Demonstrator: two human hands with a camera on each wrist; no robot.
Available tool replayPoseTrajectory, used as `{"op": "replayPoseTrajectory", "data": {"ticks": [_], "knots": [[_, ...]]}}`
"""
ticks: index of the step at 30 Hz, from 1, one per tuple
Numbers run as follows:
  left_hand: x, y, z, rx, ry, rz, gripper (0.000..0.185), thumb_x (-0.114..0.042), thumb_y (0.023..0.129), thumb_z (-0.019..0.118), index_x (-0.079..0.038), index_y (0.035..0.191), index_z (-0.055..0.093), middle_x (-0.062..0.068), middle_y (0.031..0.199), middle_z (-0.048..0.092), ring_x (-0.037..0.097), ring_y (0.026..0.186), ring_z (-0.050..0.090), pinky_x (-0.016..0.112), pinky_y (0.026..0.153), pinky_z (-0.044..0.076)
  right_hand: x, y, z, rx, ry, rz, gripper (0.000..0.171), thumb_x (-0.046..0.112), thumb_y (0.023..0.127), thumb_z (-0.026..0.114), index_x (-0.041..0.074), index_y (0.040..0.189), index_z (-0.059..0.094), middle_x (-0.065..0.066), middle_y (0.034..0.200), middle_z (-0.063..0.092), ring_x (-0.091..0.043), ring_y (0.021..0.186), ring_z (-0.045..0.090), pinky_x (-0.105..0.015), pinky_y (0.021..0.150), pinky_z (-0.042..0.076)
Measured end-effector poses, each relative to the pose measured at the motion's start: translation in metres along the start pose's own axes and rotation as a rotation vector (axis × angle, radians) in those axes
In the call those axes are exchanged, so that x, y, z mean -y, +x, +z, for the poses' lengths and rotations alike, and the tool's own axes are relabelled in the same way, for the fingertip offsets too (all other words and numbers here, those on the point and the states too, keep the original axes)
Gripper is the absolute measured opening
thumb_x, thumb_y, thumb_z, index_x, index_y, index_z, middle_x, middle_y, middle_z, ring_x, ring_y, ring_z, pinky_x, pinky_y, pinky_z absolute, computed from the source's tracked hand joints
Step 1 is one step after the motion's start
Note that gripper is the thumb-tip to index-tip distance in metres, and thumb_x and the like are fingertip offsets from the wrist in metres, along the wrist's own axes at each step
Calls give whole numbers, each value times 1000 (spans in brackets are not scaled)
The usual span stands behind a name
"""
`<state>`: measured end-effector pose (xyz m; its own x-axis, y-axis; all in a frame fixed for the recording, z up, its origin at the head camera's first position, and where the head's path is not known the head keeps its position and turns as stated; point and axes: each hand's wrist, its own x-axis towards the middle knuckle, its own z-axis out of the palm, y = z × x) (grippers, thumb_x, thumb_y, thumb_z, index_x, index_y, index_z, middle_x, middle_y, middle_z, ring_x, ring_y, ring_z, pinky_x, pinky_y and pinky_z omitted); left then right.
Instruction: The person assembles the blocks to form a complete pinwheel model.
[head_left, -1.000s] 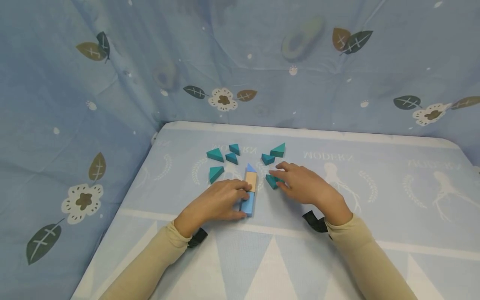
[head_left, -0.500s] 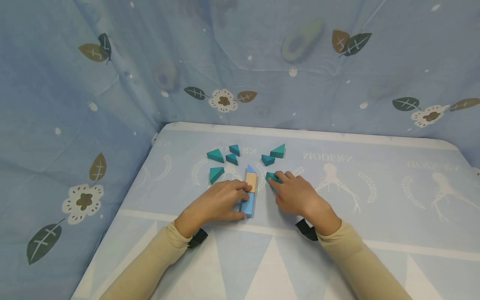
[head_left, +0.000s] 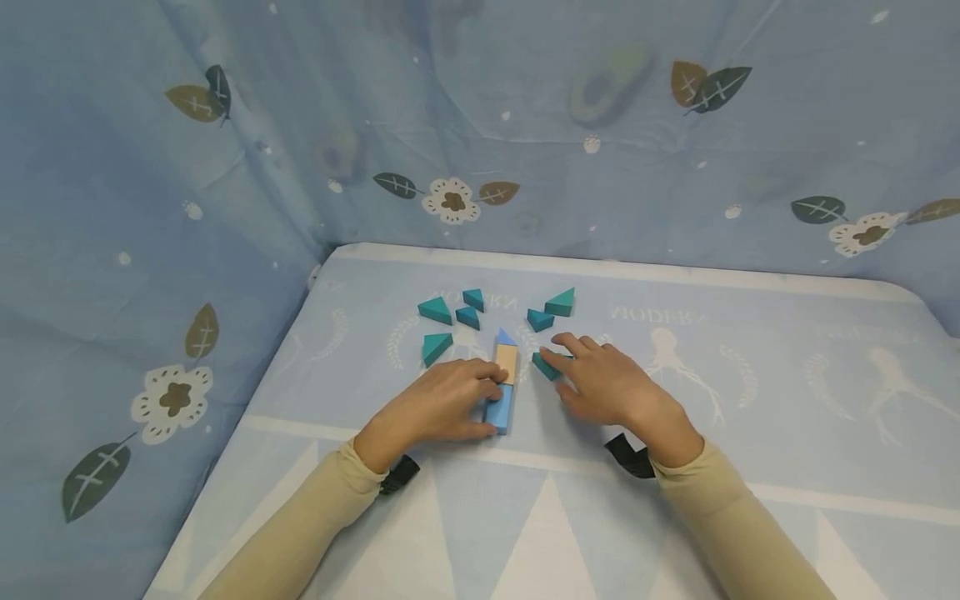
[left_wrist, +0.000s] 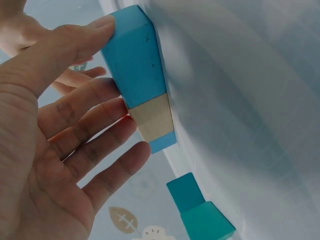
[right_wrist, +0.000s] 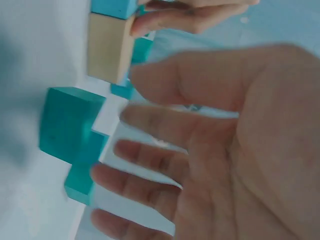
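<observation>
My left hand [head_left: 438, 404] touches the left side of a short row of blocks with its thumb and fingertips. The row lies on the cloth: a blue rectangular block [head_left: 498, 410] nearest me, a plain wood-coloured block [head_left: 506, 362] beyond it, and a small blue triangular block [head_left: 506, 337] at the far end. In the left wrist view the left fingers are nearly straight along the blue block [left_wrist: 135, 55] and the wooden one. My right hand [head_left: 611, 387] hovers with spread fingers beside a teal triangular block [head_left: 547, 367], partly hidden by it. The right wrist view shows nothing gripped in that hand.
Two more triangular blocks, a blue one [head_left: 540, 320] and a teal one [head_left: 560, 302], lie behind the right hand. To the left of the row sit several others, among them a teal triangle [head_left: 437, 348]. A patterned curtain [head_left: 480, 117] hangs behind the cloth-covered table [head_left: 750, 333].
My right hand closed in on the teal triangular block half a second ago, then drew back a little to the right with its fingers spread. The left hand stays on the row.
</observation>
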<state>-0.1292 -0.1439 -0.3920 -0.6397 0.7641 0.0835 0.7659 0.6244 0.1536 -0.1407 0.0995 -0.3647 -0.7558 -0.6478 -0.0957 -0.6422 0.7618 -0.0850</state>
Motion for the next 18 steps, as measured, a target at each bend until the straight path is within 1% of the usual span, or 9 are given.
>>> {"op": "replayPoseTrajectory", "data": {"ticks": [3,6,9,13,18], "knots": [[0,1,0,4,-16,-9,40,-41,71,77,-12,98,71,0,120,56,17,109,53,29,90,43,2,-2,8,-74,-19,17,48,24,90,57,7,134,48,-13,132,44,-30,114,47,-47,87,42],[0,1,1,7,-8,-8,40,-42,71,76,-13,98,71,-1,120,57,16,108,53,29,90,43,7,-3,18,-168,-24,30,49,26,89,59,8,133,50,-12,128,48,-28,109,50,-46,83,44],[0,3,2,10,-6,0,39,-42,72,76,-13,97,71,-1,119,57,16,107,53,29,89,43,9,-7,27,-246,-32,42,50,27,87,61,7,132,51,-12,127,49,-28,108,50,-45,81,45],[0,3,1,5,-14,1,40,-41,70,77,-12,96,71,-1,117,57,16,107,53,29,89,43,9,-8,35,-278,-41,40,49,27,87,61,3,129,53,-13,128,49,-27,111,49,-45,82,44],[2,2,0,-5,-19,5,40,-41,70,77,-11,96,71,-1,117,57,16,107,53,28,88,43,7,-7,40,-306,-72,-21,45,20,85,61,-2,125,56,-14,124,50,-27,107,50,-41,78,46]]}}
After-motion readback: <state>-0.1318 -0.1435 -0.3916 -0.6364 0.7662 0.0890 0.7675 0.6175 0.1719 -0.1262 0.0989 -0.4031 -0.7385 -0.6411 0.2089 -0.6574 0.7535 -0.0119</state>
